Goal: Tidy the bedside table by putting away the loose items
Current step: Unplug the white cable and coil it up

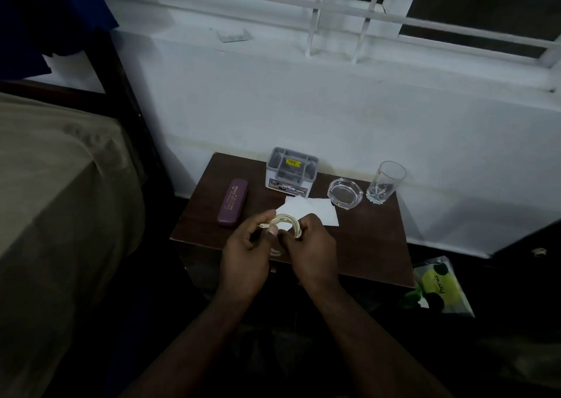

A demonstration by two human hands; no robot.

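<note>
Over the front of the dark wooden bedside table (pixel 364 245), both my hands hold a coiled white cable (pixel 288 222). My left hand (pixel 247 258) pinches the cable's plug end between thumb and fingers. My right hand (pixel 312 245) grips the other side of the coil. Behind my hands lies a white sheet of paper (pixel 315 210). A purple glasses case (pixel 233 201) lies at the table's left. At the back stands a grey compartment organizer (pixel 291 169). To its right sit a glass ashtray (pixel 345 192) and a clear drinking glass (pixel 385 182).
A bed with a beige sheet (pixel 60 200) fills the left side. A white wall and barred window (pixel 364 17) rise behind the table. A green and yellow plastic bag (pixel 440 285) lies on the floor at the table's right.
</note>
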